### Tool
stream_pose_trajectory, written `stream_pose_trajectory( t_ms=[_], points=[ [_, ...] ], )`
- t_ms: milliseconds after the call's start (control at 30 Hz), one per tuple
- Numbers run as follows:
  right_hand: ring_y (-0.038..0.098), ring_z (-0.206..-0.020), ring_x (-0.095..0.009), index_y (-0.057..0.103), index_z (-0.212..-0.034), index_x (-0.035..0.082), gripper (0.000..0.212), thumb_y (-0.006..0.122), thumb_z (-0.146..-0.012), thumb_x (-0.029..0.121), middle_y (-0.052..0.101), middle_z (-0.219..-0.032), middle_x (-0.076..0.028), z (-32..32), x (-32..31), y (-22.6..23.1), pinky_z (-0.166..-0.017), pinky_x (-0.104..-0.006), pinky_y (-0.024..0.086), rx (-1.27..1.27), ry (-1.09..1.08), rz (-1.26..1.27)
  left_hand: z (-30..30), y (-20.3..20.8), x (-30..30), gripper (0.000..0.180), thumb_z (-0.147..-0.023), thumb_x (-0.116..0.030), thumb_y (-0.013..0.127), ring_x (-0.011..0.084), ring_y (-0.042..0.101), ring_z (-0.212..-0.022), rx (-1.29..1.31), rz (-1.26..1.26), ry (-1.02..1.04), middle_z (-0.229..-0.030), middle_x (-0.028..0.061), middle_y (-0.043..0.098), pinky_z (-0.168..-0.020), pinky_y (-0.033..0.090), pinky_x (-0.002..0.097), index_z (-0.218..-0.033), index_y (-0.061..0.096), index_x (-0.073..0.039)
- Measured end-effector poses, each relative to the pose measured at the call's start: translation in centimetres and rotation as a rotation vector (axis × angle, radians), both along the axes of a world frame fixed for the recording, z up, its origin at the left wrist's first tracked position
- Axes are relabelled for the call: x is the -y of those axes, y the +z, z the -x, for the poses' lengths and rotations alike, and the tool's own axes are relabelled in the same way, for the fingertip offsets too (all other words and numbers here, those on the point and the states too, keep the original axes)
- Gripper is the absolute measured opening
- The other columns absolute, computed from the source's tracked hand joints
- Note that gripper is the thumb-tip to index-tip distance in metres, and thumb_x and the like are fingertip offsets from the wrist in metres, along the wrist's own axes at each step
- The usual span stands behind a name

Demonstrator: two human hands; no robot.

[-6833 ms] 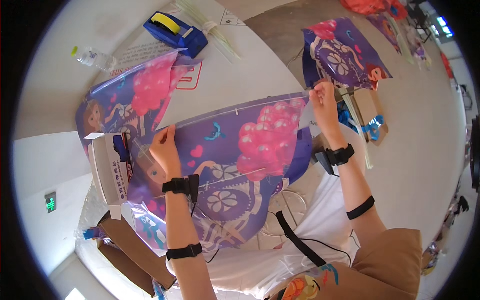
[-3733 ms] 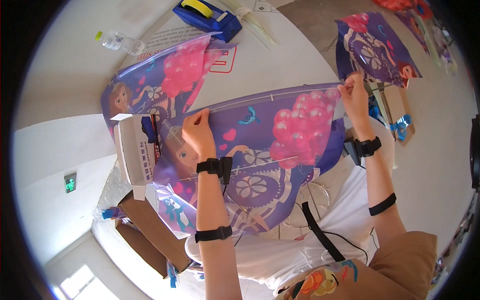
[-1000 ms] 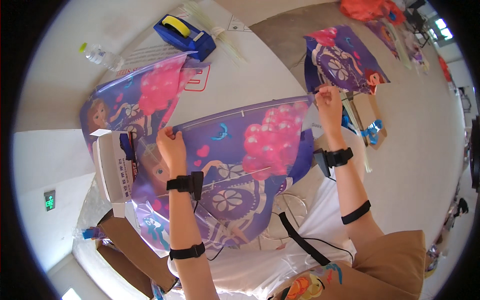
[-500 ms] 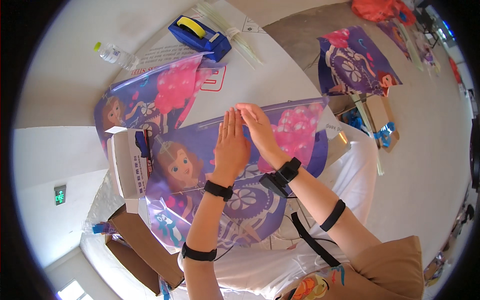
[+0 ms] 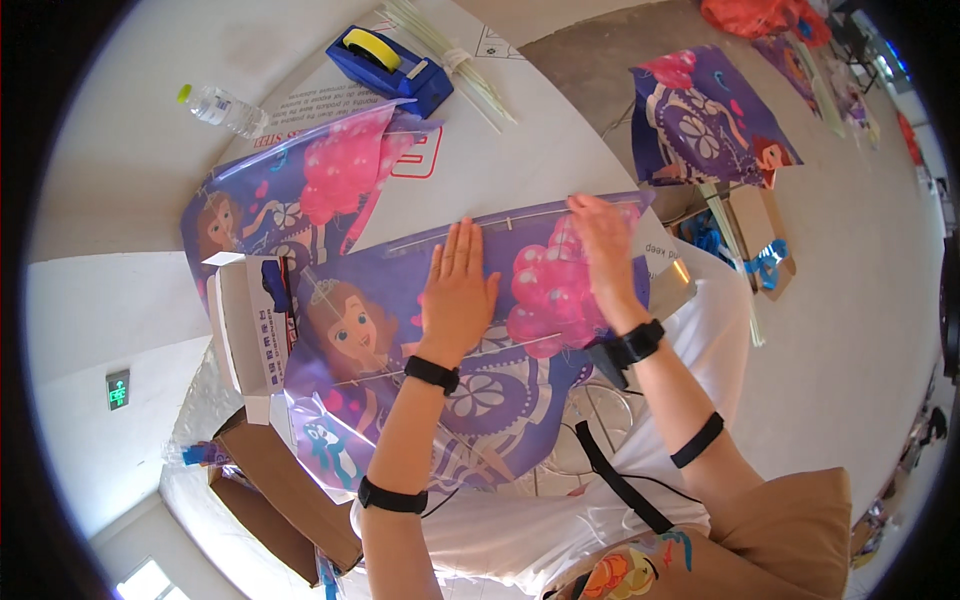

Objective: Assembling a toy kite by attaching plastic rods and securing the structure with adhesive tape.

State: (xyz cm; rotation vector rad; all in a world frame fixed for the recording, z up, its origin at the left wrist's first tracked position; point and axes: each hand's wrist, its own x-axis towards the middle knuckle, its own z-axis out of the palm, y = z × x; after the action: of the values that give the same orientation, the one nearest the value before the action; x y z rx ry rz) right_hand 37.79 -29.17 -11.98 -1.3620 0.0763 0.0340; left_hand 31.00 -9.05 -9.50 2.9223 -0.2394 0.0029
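A purple printed plastic sheet with a pink cluster and a cartoon figure lies across the board before me. Thin pale rods run over it, one along its far edge. My left hand rests flat on the sheet, its fingers stretched toward that far rod. Farther right, my right hand is over the pink cluster, its slightly blurred fingers extended at the far edge near the rod's right end. I see nothing held in either hand. A second similar sheet lies behind at the left.
On the white board stand a blue tape dispenser and a bundle of pale rods. A clear bottle is far left. An open white carton borders the sheet. Another printed sheet and a brown box are right.
My right hand has moved right along the far edge, away from my left hand. The left hand stays flat at nearly the same place. A short crosswise strip now shows on the rod between them.
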Motion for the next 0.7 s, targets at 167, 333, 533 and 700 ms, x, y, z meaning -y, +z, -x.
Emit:
stream_pose_trajectory(
  t_ms=[167, 333, 533, 700],
  points=[
    [0.051, -0.118, -0.019, 0.051, -0.122, -0.001, 0.031, 0.054, -0.095, 0.014, 0.055, -0.124, -0.012, -1.8, 6.8, -0.1, -0.102, -0.0296, 0.040, 0.007, -0.183, -0.078, 1.5, -0.4, -5.0, 0.064, -0.094, -0.029, 0.048, 0.0270, 0.022, -0.142, -0.019, -0.121, 0.153, -0.153, 0.0159, 0.023, -0.115, 0.022, 0.0413, -0.145, 0.025, 0.002],
    [0.054, -0.113, -0.019, 0.060, -0.110, 0.003, 0.020, 0.057, -0.093, 0.012, 0.060, -0.114, -0.008, -2.2, 5.0, 2.9, -0.096, -0.0315, 0.043, 0.188, -0.125, 0.326, 2.1, -0.6, -6.6, 0.061, -0.093, -0.023, 0.048, 0.0314, 0.019, -0.142, 0.024, -0.189, 0.378, -0.152, 0.0184, 0.025, -0.115, 0.019, 0.0425, -0.144, 0.028, 0.003],
    [0.054, -0.087, -0.029, 0.061, -0.082, 0.005, 0.007, 0.064, -0.075, 0.003, 0.059, -0.088, -0.008, -3.2, -2.7, 1.9, -0.078, -0.0401, 0.042, 0.721, 0.231, 0.944, -1.7, 1.3, 1.4, 0.064, -0.091, -0.021, 0.050, 0.0311, 0.020, -0.142, 0.025, 0.025, -0.077, -0.152, 0.0187, 0.023, -0.114, 0.022, 0.0433, -0.144, 0.025, 0.004],
    [0.054, -0.085, -0.028, 0.059, -0.076, 0.006, 0.006, 0.064, -0.074, 0.003, 0.057, -0.083, -0.007, -3.1, -2.8, 0.6, -0.074, -0.0398, 0.042, 0.727, 0.185, 0.947, -1.8, -0.2, 3.0, 0.066, -0.091, -0.024, 0.052, 0.0286, 0.020, -0.143, -0.013, 0.042, -0.086, -0.153, 0.0165, 0.023, -0.115, 0.022, 0.0416, -0.145, 0.024, 0.003]
  ],
)
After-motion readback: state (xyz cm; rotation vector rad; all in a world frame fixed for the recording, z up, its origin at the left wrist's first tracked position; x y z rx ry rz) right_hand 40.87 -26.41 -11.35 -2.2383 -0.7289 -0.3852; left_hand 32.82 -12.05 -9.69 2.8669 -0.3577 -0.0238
